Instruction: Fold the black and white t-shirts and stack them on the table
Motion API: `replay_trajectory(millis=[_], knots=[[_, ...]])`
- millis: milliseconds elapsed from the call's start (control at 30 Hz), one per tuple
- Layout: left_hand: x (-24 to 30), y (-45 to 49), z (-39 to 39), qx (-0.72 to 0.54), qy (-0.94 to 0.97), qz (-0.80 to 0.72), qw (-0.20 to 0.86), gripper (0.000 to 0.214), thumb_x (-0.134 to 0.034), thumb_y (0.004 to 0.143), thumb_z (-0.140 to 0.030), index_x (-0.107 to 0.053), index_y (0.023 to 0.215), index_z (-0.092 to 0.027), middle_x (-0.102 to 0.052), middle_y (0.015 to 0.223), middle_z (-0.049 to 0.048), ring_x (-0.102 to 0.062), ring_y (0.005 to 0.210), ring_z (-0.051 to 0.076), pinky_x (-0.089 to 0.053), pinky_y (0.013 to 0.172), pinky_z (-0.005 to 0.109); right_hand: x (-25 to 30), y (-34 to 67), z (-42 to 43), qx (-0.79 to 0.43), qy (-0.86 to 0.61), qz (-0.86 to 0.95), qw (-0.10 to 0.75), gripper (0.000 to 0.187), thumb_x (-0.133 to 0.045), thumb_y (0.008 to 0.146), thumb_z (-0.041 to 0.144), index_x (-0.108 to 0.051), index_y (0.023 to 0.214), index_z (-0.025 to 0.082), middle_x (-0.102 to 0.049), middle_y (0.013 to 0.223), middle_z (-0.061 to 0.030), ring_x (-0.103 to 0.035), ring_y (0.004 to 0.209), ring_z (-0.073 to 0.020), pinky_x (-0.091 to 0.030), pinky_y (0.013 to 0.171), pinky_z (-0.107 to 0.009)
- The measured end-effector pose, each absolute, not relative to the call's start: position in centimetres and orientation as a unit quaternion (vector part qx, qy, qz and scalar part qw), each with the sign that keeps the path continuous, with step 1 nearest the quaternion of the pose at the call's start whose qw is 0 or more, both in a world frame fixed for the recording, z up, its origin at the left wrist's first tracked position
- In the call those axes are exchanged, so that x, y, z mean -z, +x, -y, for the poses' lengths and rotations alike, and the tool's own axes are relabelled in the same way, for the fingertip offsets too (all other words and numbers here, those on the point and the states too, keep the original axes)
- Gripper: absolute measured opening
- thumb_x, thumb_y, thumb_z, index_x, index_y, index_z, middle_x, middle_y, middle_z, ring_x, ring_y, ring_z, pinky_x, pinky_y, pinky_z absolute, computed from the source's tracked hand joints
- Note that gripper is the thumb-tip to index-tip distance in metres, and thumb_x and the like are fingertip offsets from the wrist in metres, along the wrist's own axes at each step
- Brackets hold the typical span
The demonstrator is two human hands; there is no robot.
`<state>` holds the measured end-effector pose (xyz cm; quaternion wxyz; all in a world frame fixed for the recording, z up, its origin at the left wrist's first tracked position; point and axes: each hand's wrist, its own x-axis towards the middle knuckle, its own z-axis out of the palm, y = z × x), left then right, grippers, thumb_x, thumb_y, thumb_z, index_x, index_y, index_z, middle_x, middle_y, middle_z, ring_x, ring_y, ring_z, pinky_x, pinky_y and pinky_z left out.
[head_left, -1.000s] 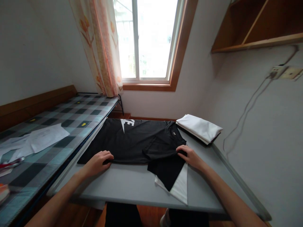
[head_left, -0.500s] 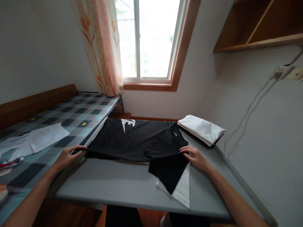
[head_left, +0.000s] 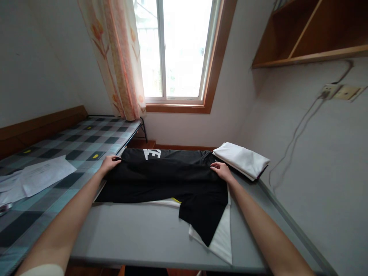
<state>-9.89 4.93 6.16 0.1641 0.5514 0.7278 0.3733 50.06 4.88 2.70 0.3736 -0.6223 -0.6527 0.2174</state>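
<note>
A black T-shirt (head_left: 169, 168) with white lettering lies sideways across the grey table (head_left: 129, 230), its near side lifted and turned back toward the window. My left hand (head_left: 110, 163) is closed on its hem end. Closed at the collar end, my right hand (head_left: 221, 170) pinches the cloth near the shoulder. Below the lifted part shows more black cloth (head_left: 138, 191) with a short sleeve pointing toward me; whether it is a separate shirt I cannot tell. White cloth (head_left: 222, 237) sticks out beneath that sleeve, and a small yellow edge shows beside it.
A folded white cloth (head_left: 241, 159) on something dark lies at the table's far right. Left of the table stands a bed with a checked mattress (head_left: 109, 134) and papers (head_left: 48, 174) on it. A wall shelf (head_left: 310, 57) hangs upper right, above a socket (head_left: 330, 92) with a cable.
Both hands have moved away from me toward the window, carrying the shirt's near edge over. The lower black cloth is now uncovered, and less of the white lettering shows.
</note>
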Motion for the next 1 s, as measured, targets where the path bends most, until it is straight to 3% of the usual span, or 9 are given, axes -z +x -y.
replay_trajectory(millis=[100,300,667,833,933,1000], knots=[[-4.4,-10.5,-6.2,-0.320,0.559,-0.753,0.136,0.023,-0.062,0.060,-0.032,-0.071,0.074,-0.016,-0.073,0.075,0.0069,-0.069,0.082,0.026,-0.052,0.073,0.030,-1.2,50.2,-5.4,-0.185,-0.648,0.642,0.365,0.016,-0.065,0.067,0.030,-0.072,0.077,0.020,-0.074,0.079,-0.0057,-0.068,0.074,-0.0215,-0.051,0.071,-0.032],[-3.3,-11.8,-7.0,-0.295,0.558,-0.773,0.061,0.031,-0.058,0.069,-0.034,-0.072,0.089,-0.015,-0.074,0.086,0.0093,-0.068,0.086,0.026,-0.051,0.073,0.030,-0.5,50.6,-5.0,-0.138,-0.664,0.630,0.379,0.020,-0.064,0.071,0.035,-0.071,0.083,0.020,-0.073,0.081,-0.0058,-0.067,0.075,-0.0212,-0.051,0.072,-0.032],[-4.1,-9.2,-6.8,-0.206,0.547,-0.811,-0.004,0.035,-0.051,0.085,-0.036,-0.067,0.111,-0.017,-0.070,0.108,0.0150,-0.065,0.099,0.032,-0.049,0.078,0.036,-1.4,49.0,-3.7,-0.043,-0.716,0.638,0.282,0.013,-0.061,0.084,0.031,-0.069,0.090,0.022,-0.072,0.093,-0.0058,-0.066,0.089,-0.0230,-0.045,0.073,-0.030],[-4.1,-7.6,-5.7,-0.169,0.570,-0.800,-0.081,0.043,-0.053,0.084,-0.029,-0.058,0.125,-0.014,-0.063,0.115,0.0192,-0.060,0.106,0.034,-0.048,0.085,0.041,-1.8,48.4,-2.5,0.081,-0.724,0.655,0.198,0.021,-0.058,0.088,0.038,-0.069,0.095,0.021,-0.068,0.100,-0.0087,-0.062,0.084,-0.0230,-0.040,0.069,-0.032],[-3.6,-6.1,-4.6,-0.174,0.628,-0.746,-0.138,0.045,-0.053,0.084,-0.031,-0.056,0.128,-0.018,-0.055,0.126,0.0176,-0.054,0.115,0.034,-0.045,0.092,0.045,-2.2,47.8,-1.3,0.180,-0.700,0.666,0.185,0.026,-0.053,0.091,0.037,-0.069,0.099,0.019,-0.065,0.104,-0.0123,-0.058,0.093,-0.0267,-0.038,0.077,-0.036],[-3.1,-5.0,-3.6,-0.187,0.705,-0.675,-0.112,0.041,-0.052,0.087,-0.037,-0.059,0.124,-0.021,-0.053,0.130,0.0137,-0.052,0.119,0.031,-0.044,0.096,0.043,-2.4,47.3,-0.4,0.205,-0.669,0.686,0.199,0.029,-0.049,0.093,0.037,-0.069,0.103,0.018,-0.064,0.109,-0.0133,-0.055,0.099,-0.0277,-0.036,0.084,-0.039]])
